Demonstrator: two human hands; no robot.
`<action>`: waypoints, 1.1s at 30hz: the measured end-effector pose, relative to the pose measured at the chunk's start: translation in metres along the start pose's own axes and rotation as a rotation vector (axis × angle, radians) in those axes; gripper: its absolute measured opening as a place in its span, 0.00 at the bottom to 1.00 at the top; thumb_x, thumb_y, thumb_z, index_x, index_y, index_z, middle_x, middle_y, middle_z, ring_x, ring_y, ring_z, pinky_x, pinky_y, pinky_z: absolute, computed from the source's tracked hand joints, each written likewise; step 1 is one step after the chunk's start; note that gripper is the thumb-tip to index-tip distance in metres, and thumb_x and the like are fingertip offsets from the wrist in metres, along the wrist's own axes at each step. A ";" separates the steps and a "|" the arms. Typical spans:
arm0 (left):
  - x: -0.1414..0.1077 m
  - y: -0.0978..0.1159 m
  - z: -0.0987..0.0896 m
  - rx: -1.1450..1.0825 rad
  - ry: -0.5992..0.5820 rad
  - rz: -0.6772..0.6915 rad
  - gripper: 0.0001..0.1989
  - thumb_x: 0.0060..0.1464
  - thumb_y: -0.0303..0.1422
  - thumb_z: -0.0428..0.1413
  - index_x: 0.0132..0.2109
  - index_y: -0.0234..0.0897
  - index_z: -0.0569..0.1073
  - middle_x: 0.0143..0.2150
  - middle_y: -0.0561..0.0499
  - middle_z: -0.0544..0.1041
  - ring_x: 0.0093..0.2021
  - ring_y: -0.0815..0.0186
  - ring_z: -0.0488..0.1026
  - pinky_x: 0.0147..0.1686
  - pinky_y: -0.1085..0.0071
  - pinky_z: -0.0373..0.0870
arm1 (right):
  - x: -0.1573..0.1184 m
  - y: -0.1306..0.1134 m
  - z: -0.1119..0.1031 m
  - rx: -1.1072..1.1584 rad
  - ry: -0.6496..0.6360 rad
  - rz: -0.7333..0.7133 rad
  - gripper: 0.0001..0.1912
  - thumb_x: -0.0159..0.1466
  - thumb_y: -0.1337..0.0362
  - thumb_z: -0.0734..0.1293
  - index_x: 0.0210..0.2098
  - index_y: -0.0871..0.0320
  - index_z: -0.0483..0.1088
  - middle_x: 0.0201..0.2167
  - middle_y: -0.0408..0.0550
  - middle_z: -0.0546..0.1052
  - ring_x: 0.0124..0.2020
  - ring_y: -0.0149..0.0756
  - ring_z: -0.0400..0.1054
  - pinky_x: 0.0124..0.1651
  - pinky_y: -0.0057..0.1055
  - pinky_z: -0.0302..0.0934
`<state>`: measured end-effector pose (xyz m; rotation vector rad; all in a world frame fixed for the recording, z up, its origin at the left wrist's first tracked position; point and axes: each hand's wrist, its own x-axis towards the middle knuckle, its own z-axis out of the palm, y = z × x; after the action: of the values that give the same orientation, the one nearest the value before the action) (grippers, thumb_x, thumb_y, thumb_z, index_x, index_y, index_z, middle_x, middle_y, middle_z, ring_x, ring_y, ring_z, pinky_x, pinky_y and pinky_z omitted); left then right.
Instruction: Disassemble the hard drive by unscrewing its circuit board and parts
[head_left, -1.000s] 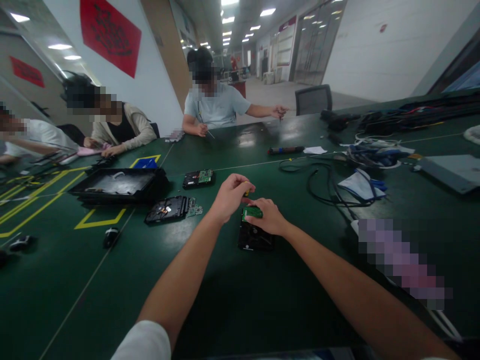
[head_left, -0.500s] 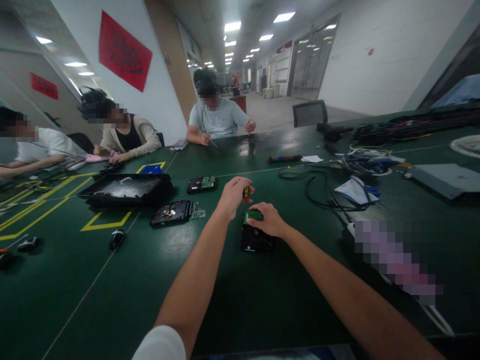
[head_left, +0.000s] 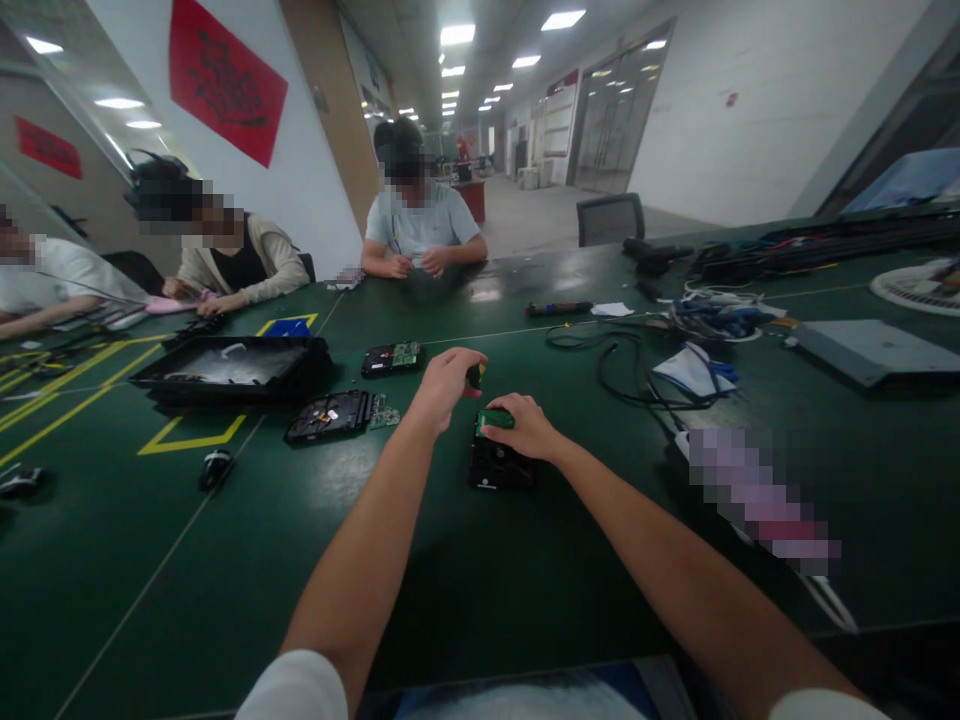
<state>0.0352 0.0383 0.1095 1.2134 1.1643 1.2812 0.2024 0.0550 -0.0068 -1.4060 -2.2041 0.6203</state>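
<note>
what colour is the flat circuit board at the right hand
The flat circuit board is green; best view: head.

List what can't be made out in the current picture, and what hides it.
All in the head view:
- Tool: its full shape, covered by the left hand.
- Drive and green board: their right parts, under the right hand.
- Strip: its surface, pixelated.
- White round thing: its far side, cut off by the right edge.
</note>
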 end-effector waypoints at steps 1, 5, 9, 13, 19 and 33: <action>0.000 0.000 0.000 -0.052 -0.009 -0.032 0.10 0.48 0.37 0.61 0.35 0.35 0.79 0.37 0.44 0.78 0.39 0.61 0.75 0.27 0.72 0.74 | 0.000 -0.001 0.000 -0.002 0.000 0.004 0.23 0.65 0.48 0.73 0.56 0.51 0.77 0.57 0.52 0.78 0.58 0.50 0.69 0.61 0.47 0.60; 0.002 0.000 0.002 -0.193 -0.008 -0.109 0.08 0.48 0.34 0.61 0.34 0.36 0.73 0.32 0.46 0.78 0.36 0.61 0.76 0.33 0.65 0.78 | 0.000 -0.002 -0.001 -0.015 0.004 0.009 0.23 0.65 0.48 0.74 0.56 0.50 0.77 0.57 0.53 0.77 0.58 0.50 0.69 0.59 0.47 0.61; 0.006 -0.005 0.002 -0.067 0.071 -0.003 0.07 0.48 0.36 0.59 0.30 0.35 0.76 0.33 0.46 0.77 0.35 0.63 0.73 0.27 0.72 0.72 | 0.001 -0.002 0.000 -0.019 0.010 0.005 0.23 0.65 0.47 0.73 0.56 0.49 0.77 0.56 0.52 0.78 0.58 0.51 0.69 0.59 0.47 0.60; 0.007 -0.007 0.001 0.059 0.140 0.066 0.10 0.48 0.37 0.58 0.29 0.35 0.79 0.37 0.45 0.77 0.37 0.63 0.72 0.23 0.76 0.66 | 0.001 -0.002 0.000 -0.018 -0.001 0.009 0.24 0.65 0.47 0.73 0.56 0.50 0.77 0.57 0.53 0.78 0.58 0.52 0.69 0.60 0.48 0.60; 0.006 -0.007 0.000 -0.170 0.039 -0.073 0.09 0.50 0.37 0.62 0.37 0.35 0.75 0.36 0.45 0.80 0.37 0.62 0.76 0.29 0.70 0.76 | 0.000 0.001 -0.001 -0.037 0.001 -0.013 0.25 0.66 0.46 0.72 0.57 0.51 0.77 0.57 0.54 0.78 0.58 0.53 0.69 0.60 0.49 0.61; 0.005 -0.006 0.000 -0.138 0.172 -0.028 0.10 0.47 0.37 0.60 0.33 0.34 0.78 0.36 0.48 0.73 0.37 0.63 0.70 0.29 0.69 0.78 | 0.002 0.000 0.000 -0.021 -0.019 -0.010 0.24 0.66 0.48 0.72 0.56 0.53 0.77 0.57 0.54 0.77 0.59 0.51 0.68 0.60 0.47 0.60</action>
<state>0.0351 0.0435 0.1040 0.9982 1.1896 1.4425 0.2018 0.0567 -0.0071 -1.4044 -2.2380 0.6111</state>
